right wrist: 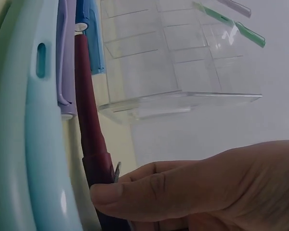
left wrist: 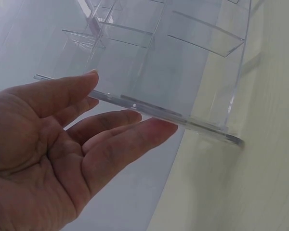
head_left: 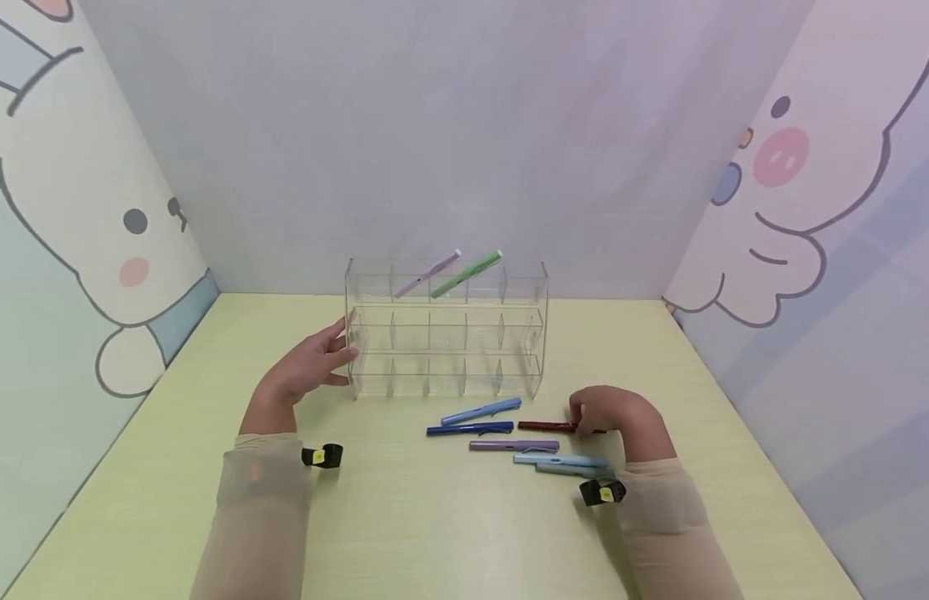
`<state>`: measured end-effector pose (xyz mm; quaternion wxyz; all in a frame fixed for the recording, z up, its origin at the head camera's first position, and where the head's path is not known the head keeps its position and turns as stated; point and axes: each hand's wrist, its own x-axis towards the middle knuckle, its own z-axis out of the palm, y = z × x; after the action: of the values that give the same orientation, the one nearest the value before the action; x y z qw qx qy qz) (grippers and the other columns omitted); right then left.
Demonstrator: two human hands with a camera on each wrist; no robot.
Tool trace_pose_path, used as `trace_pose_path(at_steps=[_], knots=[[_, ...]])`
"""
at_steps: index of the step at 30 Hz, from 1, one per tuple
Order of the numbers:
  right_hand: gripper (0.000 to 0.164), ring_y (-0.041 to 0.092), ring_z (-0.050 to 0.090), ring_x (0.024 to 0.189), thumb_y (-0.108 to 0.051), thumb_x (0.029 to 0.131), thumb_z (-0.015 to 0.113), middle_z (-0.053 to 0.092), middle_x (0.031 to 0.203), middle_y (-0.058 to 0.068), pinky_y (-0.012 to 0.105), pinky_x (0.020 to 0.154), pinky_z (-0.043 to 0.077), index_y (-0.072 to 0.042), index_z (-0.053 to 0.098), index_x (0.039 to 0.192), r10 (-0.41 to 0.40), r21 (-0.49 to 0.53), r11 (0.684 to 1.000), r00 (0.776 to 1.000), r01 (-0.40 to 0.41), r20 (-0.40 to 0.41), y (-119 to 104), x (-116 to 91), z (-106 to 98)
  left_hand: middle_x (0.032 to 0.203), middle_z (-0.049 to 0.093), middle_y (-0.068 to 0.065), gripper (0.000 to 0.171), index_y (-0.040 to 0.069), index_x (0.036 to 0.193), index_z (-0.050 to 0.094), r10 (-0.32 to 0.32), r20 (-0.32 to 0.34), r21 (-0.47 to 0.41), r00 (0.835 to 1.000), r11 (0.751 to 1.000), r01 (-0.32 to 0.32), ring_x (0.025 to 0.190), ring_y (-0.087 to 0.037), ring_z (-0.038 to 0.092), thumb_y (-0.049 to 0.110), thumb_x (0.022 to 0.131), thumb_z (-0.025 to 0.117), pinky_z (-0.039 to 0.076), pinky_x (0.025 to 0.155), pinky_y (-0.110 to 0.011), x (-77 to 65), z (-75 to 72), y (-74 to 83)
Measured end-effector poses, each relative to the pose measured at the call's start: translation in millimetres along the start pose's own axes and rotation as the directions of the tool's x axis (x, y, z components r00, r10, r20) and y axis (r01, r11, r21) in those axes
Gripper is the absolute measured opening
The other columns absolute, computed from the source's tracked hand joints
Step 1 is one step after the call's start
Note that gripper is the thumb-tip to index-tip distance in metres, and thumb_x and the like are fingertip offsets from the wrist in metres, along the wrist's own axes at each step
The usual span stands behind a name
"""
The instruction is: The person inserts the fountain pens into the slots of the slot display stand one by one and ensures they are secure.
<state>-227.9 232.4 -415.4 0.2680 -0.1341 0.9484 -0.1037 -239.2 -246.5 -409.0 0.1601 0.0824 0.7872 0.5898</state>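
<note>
My right hand [head_left: 610,408] pinches the capped end of a dark red pen [right wrist: 89,101] between thumb and fingers, close over the table. Its other end points left, toward a dark blue pen [head_left: 470,428]. At the left side of a clear acrylic pen rack [head_left: 447,354], my left hand [head_left: 307,367] touches the side panel with fairly straight fingers [left wrist: 130,154]. A light purple pen [head_left: 428,273] and a green pen [head_left: 466,274] lean in the rack's top tier.
Near my right hand lie a blue pen [head_left: 481,411], a purple pen [head_left: 513,446], a light blue pen [head_left: 560,460] and a grey-green pen [head_left: 573,472]. The rack stands on a pale yellow table [head_left: 404,525], with a grey wall [head_left: 464,125] behind and cartoon-printed walls on both sides.
</note>
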Motion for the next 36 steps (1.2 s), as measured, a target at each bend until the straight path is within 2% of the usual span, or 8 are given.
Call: trace_pose_path(at_steps=[6, 12, 15, 20, 24, 29, 33, 36], knots=[[0.010, 0.020, 0.053, 0.075, -0.017, 0.086, 0.073, 0.060, 0.084, 0.000, 0.032, 0.062, 0.044, -0.016, 0.064, 0.089, -0.016, 0.056, 0.998, 0.997, 0.021, -0.082, 8, -7, -10, 0.160, 0.026, -0.017, 0.076, 0.028, 0.159, 0.003, -0.001, 0.002, 0.014, 1.000, 1.000, 0.001, 0.134, -0.043, 0.044, 0.026, 0.103, 0.053, 0.056, 0.094, -0.048, 0.1, 0.3, 1.3], [0.008, 0.025, 0.061, 0.077, -0.021, 0.090, 0.070, 0.064, 0.083, 0.004, 0.032, 0.062, 0.045, -0.017, 0.063, 0.091, -0.069, 0.159, 0.983, 0.984, 0.095, -0.164, 12, -12, -21, 0.158, 0.032, -0.015, 0.071, 0.034, 0.159, 0.005, 0.001, 0.002, 0.009, 1.000, 1.000, -0.001, 0.132, -0.046, 0.046, 0.021, 0.104, 0.050, 0.055, 0.094, -0.049, 0.1, 0.5, 1.2], [0.008, 0.025, 0.060, 0.075, -0.023, 0.091, 0.070, 0.065, 0.082, 0.006, 0.032, 0.061, 0.045, -0.017, 0.064, 0.090, -0.114, 0.186, 0.970, 0.971, 0.154, -0.211, 12, -15, -26, 0.158, 0.033, -0.015, 0.070, 0.036, 0.158, 0.007, 0.000, 0.001, 0.005, 1.000, 1.000, 0.000, 0.132, -0.046, 0.046, 0.019, 0.105, 0.049, 0.055, 0.094, -0.049, 0.1, 0.7, 0.9], [0.007, 0.021, 0.060, 0.076, -0.025, 0.093, 0.069, 0.067, 0.083, 0.001, 0.032, 0.063, 0.047, -0.018, 0.066, 0.093, -0.157, 0.228, 0.945, 0.937, 0.234, -0.311, 14, -23, -32, 0.158, 0.033, -0.015, 0.070, 0.036, 0.158, 0.006, 0.002, 0.004, 0.004, 1.000, 1.000, -0.002, 0.132, -0.046, 0.046, 0.018, 0.105, 0.049, 0.055, 0.094, -0.049, 1.0, 0.2, -0.1], [0.009, 0.020, 0.061, 0.082, -0.025, 0.096, 0.065, 0.068, 0.090, -0.002, 0.033, 0.068, 0.049, -0.019, 0.067, 0.103, -0.160, 0.228, 0.935, 0.896, 0.273, -0.415, 16, -26, -35, 0.156, 0.036, -0.015, 0.070, 0.037, 0.158, 0.008, 0.007, 0.007, 0.004, 1.000, 1.000, -0.007, 0.131, -0.046, 0.046, 0.019, 0.105, 0.049, 0.055, 0.094, -0.049, 1.9, -0.6, -1.1], [0.015, 0.021, 0.065, 0.088, -0.025, 0.098, 0.062, 0.069, 0.095, -0.001, 0.035, 0.075, 0.051, -0.019, 0.065, 0.112, -0.151, 0.230, 0.920, 0.829, 0.317, -0.538, 16, -28, -38, 0.157, 0.034, -0.016, 0.071, 0.035, 0.158, 0.006, 0.004, 0.003, 0.001, 1.000, 1.000, -0.004, 0.132, -0.046, 0.045, 0.018, 0.105, 0.049, 0.055, 0.094, -0.049, 1.5, -0.7, -0.7], [0.025, 0.017, 0.066, 0.088, -0.027, 0.097, 0.063, 0.067, 0.098, 0.001, 0.027, 0.074, 0.054, -0.015, 0.061, 0.119, -0.141, 0.229, 0.899, 0.744, 0.373, -0.654, 14, -29, -39, 0.158, 0.032, -0.018, 0.071, 0.031, 0.159, 0.004, 0.003, 0.001, 0.006, 1.000, 1.000, -0.003, 0.132, -0.046, 0.045, 0.018, 0.105, 0.049, 0.056, 0.093, -0.048, -0.3, 0.2, 1.0], [0.032, 0.012, 0.067, 0.086, -0.029, 0.097, 0.063, 0.067, 0.102, 0.004, 0.018, 0.072, 0.054, -0.013, 0.058, 0.124, -0.130, 0.235, 0.875, 0.673, 0.423, -0.728, 13, -30, -39, 0.157, 0.032, -0.017, 0.072, 0.032, 0.159, 0.005, -0.002, -0.002, 0.009, 1.000, 1.000, 0.002, 0.131, -0.046, 0.046, 0.019, 0.104, 0.049, 0.056, 0.093, -0.048, -1.3, 0.7, 2.3]])
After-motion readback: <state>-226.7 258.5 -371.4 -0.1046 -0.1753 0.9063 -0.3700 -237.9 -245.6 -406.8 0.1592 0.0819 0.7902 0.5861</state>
